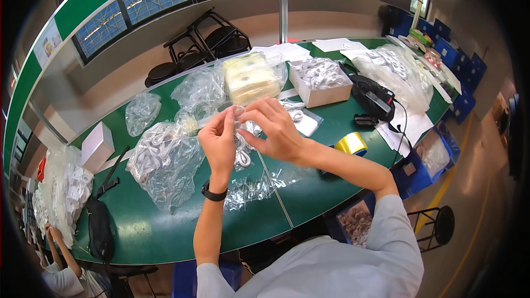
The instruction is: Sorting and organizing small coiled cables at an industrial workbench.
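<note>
Near edge: grey sleeves, forearms coming up over the green table (309,198). Black watch (213,192) on left wrist. Left hand (219,140) pinches the edge of a small clear bag (238,132) with a white cable inside; right hand (274,128) grips the same bag from the other side, fingertips at its top. Bag is held up just above the table middle, between both hands. Under the hands, loose empty clear bags (251,190) lie flat on the table. Left of left hand, a big plastic sack of white cables (163,160). Right of the right forearm, a yellow tape roll (351,143). Further back: a stack of pale bags in plastic (251,77), a cardboard box of cables (320,83), a black pouch (374,96). Far left edge: a white box (97,144), a black bag (99,226). Beyond the table, black stools (204,41). Another person's hand (52,234) at lower left.
</note>
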Motion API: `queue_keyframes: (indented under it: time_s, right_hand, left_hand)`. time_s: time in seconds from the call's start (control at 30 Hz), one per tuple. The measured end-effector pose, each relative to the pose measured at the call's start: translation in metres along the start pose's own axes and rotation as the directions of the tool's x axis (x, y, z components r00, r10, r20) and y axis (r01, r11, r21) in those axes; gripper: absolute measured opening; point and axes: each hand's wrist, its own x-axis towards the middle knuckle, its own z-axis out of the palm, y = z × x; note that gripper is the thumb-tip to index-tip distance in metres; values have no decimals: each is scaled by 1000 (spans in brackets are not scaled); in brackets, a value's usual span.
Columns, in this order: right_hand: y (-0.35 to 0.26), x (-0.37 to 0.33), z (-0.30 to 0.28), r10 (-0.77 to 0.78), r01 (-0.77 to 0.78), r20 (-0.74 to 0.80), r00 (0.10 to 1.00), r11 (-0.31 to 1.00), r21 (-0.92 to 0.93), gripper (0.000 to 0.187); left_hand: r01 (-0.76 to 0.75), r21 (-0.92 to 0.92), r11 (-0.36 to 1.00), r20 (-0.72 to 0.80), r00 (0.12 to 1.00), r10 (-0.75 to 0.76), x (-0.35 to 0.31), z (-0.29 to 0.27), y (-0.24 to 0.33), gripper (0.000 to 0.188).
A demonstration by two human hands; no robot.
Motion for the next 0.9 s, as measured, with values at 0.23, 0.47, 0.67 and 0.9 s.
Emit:
queue_keyframes:
  time_s: [0.23,0.47,0.67,0.9]
  right_hand:
    - [1,18,-6,-65,67,25,998,995,-72,31]
    - [12,32,-27,-197,199,106,975,980,-5,18]
    - [17,35,-38,-180,167,249,952,983,74,16]
    - [9,23,-36,-169,177,200,965,984,-23,15]
  left_hand:
    - [-13,148,989,135,991,-8,-10,0,14,27]
    - [12,116,993,283,958,-44,-11,-2,26,23]
    - [66,68,995,413,906,-89,-9,-7,25,29]
    - [134,19,991,449,884,-128,-9,-11,21,37]
